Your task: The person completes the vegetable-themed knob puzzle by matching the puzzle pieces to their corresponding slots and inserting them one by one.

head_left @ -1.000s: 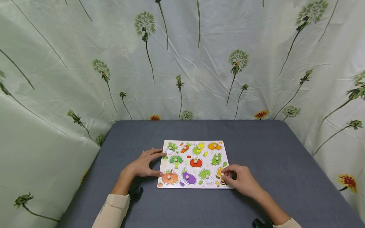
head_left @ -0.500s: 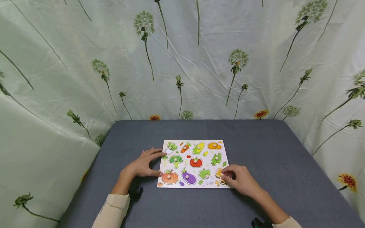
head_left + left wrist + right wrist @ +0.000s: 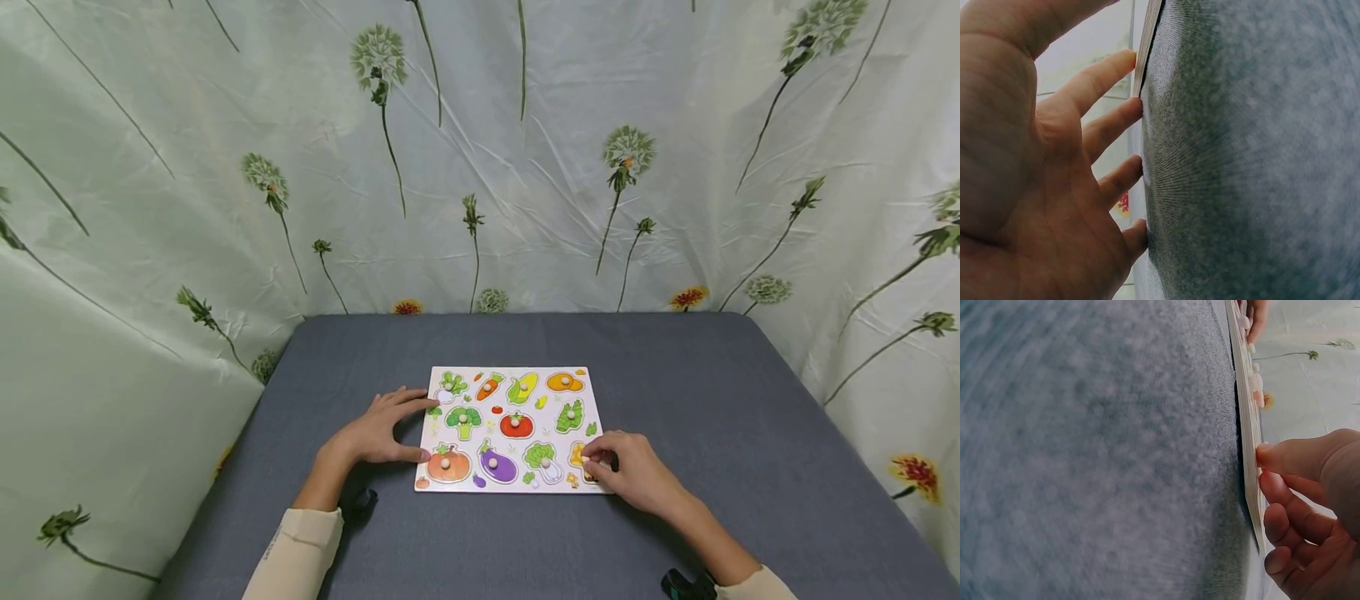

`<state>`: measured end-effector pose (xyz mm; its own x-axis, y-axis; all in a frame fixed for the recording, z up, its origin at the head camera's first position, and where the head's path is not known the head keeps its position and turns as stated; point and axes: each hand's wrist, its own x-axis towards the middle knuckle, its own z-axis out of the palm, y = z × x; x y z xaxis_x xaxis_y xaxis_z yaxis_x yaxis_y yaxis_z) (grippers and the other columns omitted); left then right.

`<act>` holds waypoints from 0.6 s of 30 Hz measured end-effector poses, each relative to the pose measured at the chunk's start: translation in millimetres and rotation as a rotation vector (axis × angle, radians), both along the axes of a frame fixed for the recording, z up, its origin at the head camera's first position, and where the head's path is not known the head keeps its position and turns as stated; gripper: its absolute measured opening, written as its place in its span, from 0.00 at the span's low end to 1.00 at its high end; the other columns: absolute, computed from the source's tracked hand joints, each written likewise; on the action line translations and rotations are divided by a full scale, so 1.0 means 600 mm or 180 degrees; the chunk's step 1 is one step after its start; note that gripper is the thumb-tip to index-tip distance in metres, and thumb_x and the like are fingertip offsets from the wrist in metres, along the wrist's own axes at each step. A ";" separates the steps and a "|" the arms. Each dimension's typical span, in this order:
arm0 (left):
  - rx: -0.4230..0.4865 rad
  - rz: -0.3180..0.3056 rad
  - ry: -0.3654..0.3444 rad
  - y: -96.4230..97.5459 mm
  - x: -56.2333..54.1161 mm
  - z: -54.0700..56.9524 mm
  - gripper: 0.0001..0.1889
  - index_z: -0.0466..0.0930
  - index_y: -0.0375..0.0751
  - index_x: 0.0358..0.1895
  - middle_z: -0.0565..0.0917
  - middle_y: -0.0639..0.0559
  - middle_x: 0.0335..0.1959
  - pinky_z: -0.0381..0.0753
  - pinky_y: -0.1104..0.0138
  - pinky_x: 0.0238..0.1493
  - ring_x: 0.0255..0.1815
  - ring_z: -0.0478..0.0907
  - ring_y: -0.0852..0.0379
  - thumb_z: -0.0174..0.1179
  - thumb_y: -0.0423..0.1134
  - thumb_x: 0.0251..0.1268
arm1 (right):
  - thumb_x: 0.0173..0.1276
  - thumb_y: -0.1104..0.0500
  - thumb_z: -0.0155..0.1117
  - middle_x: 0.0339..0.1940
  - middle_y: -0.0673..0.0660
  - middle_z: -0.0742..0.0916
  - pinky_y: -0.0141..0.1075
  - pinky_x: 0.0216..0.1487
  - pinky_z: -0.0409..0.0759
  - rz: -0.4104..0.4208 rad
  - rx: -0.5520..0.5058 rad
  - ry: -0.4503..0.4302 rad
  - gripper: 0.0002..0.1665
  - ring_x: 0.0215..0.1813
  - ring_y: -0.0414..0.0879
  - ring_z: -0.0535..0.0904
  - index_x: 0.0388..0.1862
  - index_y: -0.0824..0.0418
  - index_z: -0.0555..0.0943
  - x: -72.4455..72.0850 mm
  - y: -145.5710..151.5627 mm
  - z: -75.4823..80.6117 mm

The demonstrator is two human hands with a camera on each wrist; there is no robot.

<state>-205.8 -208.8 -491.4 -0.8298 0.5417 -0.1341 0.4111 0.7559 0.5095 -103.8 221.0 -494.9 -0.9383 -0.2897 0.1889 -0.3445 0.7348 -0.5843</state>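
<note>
A white knobbed puzzle board [image 3: 480,487] with colourful vegetable pieces lies flat on the table. At its lower right corner, my right hand [image 3: 637,471] pinches a yellow puzzle piece [image 3: 576,454] between thumb and fingertips, partly covering it. The right wrist view has that thumb [image 3: 1297,456] and the fingertips close over the board's edge, with the other fingers curled. On the opposite side, my left hand [image 3: 378,429] lies with fingers spread, thumb and fingertips at the board's left edge. Seen from the left wrist, its fingers [image 3: 1113,128] reach toward the wooden edge and the cloth.
Other pieces sit in the board, among them a tomato [image 3: 516,425], an eggplant [image 3: 498,468], a pumpkin [image 3: 450,471] and broccoli [image 3: 463,425], several with round knobs. Dark grey-blue cloth [image 3: 510,550] covers the table. Behind it hangs a dandelion-print curtain [image 3: 540,200].
</note>
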 end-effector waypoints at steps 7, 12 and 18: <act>-0.0007 -0.0075 0.0042 0.002 0.004 -0.003 0.46 0.70 0.56 0.76 0.63 0.44 0.81 0.40 0.29 0.78 0.84 0.48 0.31 0.73 0.64 0.51 | 0.65 0.60 0.75 0.32 0.41 0.85 0.28 0.34 0.78 -0.0006 -0.0087 -0.0186 0.04 0.33 0.29 0.75 0.39 0.54 0.89 0.005 0.004 -0.010; 0.0024 -0.0115 0.0031 -0.005 0.014 -0.013 0.45 0.70 0.56 0.76 0.63 0.44 0.81 0.40 0.29 0.78 0.84 0.47 0.31 0.72 0.64 0.52 | 0.67 0.59 0.74 0.32 0.41 0.86 0.29 0.35 0.79 0.0065 -0.0205 -0.0299 0.05 0.33 0.30 0.76 0.41 0.55 0.89 0.016 0.003 -0.020; -0.0024 -0.0126 -0.0101 -0.007 0.031 -0.026 0.46 0.69 0.57 0.77 0.62 0.44 0.81 0.43 0.28 0.77 0.84 0.48 0.30 0.71 0.64 0.53 | 0.67 0.57 0.75 0.34 0.42 0.87 0.30 0.35 0.79 0.0247 -0.0320 -0.0407 0.11 0.35 0.31 0.78 0.47 0.56 0.88 0.032 0.008 -0.022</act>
